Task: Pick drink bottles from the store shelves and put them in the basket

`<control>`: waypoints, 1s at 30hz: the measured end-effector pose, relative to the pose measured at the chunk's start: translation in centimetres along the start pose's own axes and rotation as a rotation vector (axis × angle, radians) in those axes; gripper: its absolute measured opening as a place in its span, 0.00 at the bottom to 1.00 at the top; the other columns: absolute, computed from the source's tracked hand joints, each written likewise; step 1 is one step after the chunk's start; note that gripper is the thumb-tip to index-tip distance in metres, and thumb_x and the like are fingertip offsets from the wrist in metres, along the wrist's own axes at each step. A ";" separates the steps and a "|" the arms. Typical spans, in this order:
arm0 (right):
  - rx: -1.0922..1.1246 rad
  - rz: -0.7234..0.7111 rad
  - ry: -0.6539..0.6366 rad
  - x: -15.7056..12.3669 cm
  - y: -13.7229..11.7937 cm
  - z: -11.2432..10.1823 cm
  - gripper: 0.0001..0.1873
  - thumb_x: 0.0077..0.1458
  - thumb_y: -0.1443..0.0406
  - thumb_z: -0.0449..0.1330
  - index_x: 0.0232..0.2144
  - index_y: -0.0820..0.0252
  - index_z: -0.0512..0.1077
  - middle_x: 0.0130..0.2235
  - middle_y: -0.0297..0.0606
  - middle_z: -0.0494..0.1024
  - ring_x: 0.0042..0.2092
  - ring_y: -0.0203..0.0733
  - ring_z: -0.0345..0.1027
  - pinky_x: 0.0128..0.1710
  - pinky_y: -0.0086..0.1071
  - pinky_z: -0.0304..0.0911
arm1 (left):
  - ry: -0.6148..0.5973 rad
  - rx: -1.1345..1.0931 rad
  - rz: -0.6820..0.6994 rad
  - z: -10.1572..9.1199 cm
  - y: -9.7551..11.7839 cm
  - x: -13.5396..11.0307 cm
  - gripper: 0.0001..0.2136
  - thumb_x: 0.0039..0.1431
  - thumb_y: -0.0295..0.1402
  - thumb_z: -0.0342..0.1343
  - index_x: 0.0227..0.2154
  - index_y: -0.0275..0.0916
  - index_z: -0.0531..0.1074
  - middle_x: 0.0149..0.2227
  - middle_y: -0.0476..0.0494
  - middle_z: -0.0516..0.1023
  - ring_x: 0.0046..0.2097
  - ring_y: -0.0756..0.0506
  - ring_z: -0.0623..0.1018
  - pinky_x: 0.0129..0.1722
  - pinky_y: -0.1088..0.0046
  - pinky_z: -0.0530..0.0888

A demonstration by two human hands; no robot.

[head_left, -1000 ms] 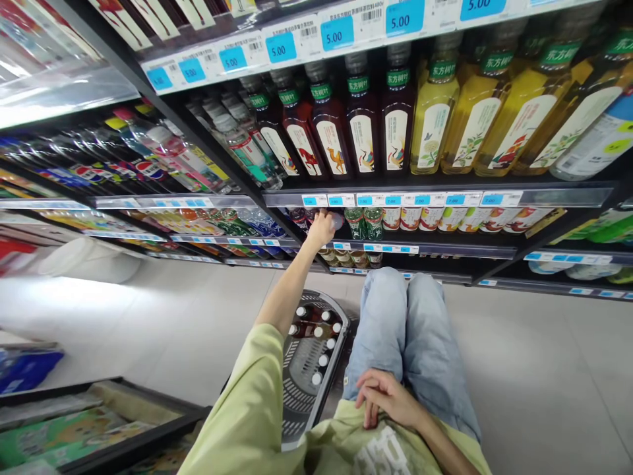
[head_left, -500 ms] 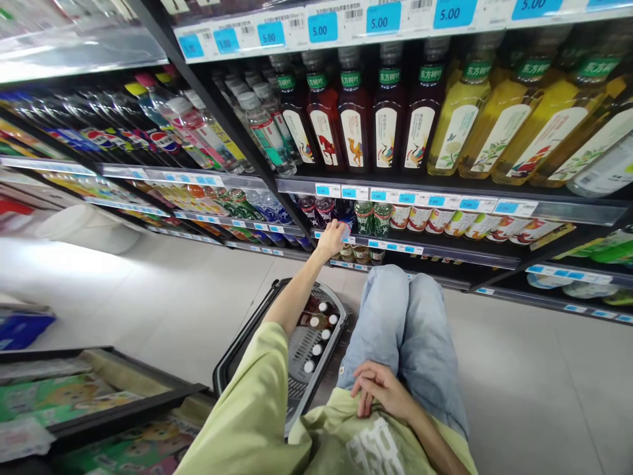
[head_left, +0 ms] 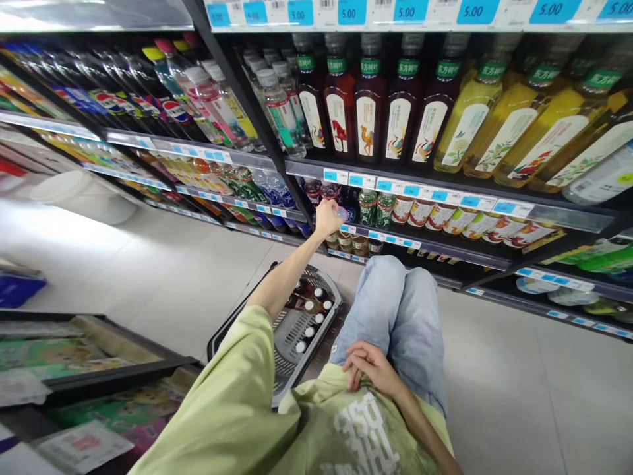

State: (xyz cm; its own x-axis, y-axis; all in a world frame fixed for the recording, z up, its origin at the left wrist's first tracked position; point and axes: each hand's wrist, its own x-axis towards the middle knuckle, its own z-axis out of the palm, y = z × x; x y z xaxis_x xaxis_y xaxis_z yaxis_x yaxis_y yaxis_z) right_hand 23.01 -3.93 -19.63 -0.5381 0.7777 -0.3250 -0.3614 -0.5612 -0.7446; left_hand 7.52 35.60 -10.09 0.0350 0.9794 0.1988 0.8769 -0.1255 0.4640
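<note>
My left hand (head_left: 328,218) reaches out to the lower drink shelf, its fingers closed around a small bottle (head_left: 341,213) of which only a pale, bluish end shows. The fingers hide most of that bottle. Just beside it on the shelf stand a dark bottle with a blue label (head_left: 351,210) and green-labelled bottles (head_left: 367,207). Dark bottles with purplish-red labels (head_left: 330,191) are behind the hand. My right hand (head_left: 368,366) rests on my lap with loosely spread fingers, holding nothing.
A grey shopping basket (head_left: 293,382) with several white-capped bottles (head_left: 309,332) stands on the floor left of my knees. Above the reaching hand, a shelf edge (head_left: 445,196) juts out, with tall tea bottles (head_left: 366,125) on it. A display rack (head_left: 163,373) stands at lower left.
The view has shifted slightly. My left hand, with the small bottle, now sits a bit higher against the lower shelf and covers less of the blue-labelled bottle. My right hand stays on my lap.
</note>
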 end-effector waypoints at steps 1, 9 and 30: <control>-0.001 -0.003 0.001 -0.1 0.0 0.0 0.25 0.61 0.42 0.65 0.45 0.54 0.69 0.38 0.37 0.84 0.26 0.43 0.80 0.23 0.30 0.68 | 0.009 -0.001 0.012 -0.8 0.2 -0.4 0.10 0.47 0.21 0.59 0.29 0.41 0.67 0.39 0.43 0.74 0.42 0.44 0.76 0.47 0.65 0.75; 0.174 -0.057 0.046 -0.3 -0.5 -0.1 0.34 0.58 0.49 0.70 0.61 0.43 0.62 0.55 0.44 0.81 0.37 0.49 0.84 0.30 0.37 0.74 | -0.158 -0.028 0.330 -10.7 4.0 -5.8 0.11 0.41 0.25 0.58 0.31 0.39 0.73 0.39 0.44 0.76 0.41 0.42 0.77 0.44 0.64 0.76; 0.657 -0.267 0.603 -1.2 -1.8 -4.5 0.24 0.46 0.50 0.74 0.40 0.55 0.74 0.38 0.37 0.81 0.26 0.32 0.60 0.23 0.26 0.54 | -1.229 -0.621 0.551 1.0 13.3 -7.7 0.22 0.44 0.33 0.58 0.45 0.38 0.80 0.40 0.45 0.80 0.31 0.47 0.75 0.26 0.74 0.68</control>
State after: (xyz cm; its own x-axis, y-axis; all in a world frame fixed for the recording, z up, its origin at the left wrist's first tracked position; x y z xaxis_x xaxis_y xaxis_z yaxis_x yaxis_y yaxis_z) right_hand 27.76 -2.58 -20.56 0.0451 0.8166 -0.5754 -0.8740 -0.2467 -0.4186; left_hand 19.39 26.57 -6.37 0.9385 0.2641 -0.2223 0.2898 -0.2529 0.9231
